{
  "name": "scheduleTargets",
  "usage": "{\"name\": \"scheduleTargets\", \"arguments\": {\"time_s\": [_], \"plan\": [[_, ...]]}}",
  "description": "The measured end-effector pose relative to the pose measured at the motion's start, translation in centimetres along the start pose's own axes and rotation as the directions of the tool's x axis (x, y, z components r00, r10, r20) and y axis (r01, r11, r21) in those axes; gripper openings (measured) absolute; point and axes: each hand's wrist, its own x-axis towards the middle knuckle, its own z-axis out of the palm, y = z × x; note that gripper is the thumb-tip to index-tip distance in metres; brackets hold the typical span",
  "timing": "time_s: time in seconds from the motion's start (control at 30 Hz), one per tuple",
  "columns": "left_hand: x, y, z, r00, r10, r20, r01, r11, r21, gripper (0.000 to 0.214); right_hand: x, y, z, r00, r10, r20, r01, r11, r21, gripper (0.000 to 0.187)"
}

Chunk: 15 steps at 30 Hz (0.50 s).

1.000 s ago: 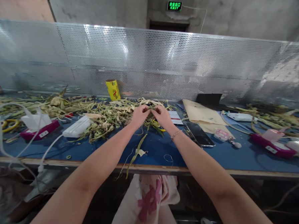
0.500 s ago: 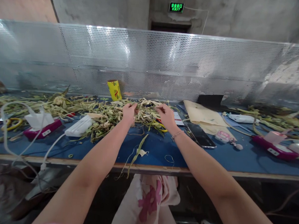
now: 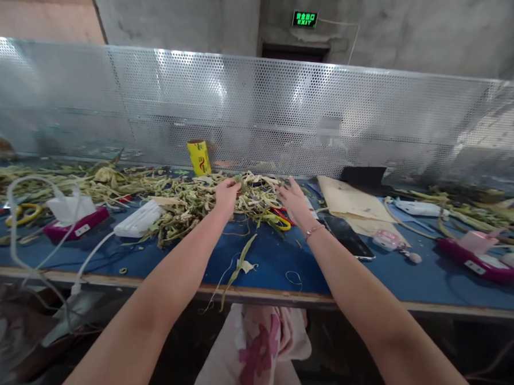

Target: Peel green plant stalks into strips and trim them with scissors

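Sheeting of perforated metal (image 3: 180, 91) spans the scene behind a long blue-topped table (image 3: 270, 268), where a heap of dried, greenish-tan plant stalks (image 3: 187, 206) lies at the center and trails off to the left. Tan paper (image 3: 343, 200) is spread right of the heap. At its near edge works a person with two bare hands: the right hand (image 3: 295, 203), fingers spread, is raised by the heap's right side, while the left hand (image 3: 226, 196) reaches into the stalks, thumb and fingers drawn close beside a bit of green; whether they pinch it cannot be told. A purple power strip (image 3: 76, 224) and a white plastic block (image 3: 138, 218) sit to the left, a dark phone (image 3: 347, 237) beside the right wrist. Yellow-and-red handles (image 3: 286, 228) poke out below the right hand. Smaller still are an upright yellow box (image 3: 199, 157), a pink case (image 3: 386, 239) and a loop of thread (image 3: 294, 278).
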Motion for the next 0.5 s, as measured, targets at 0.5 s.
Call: {"name": "scheduleTargets", "arguments": {"time_s": [0.5], "plan": [[-2.7,-0.4,1.6,0.909,-0.025,0.415,-0.063,0.978,0.197,0.012,-1.9,-2.7,1.5,0.964,-0.104,0.243,0.182,0.929,-0.322,0.021]]}}
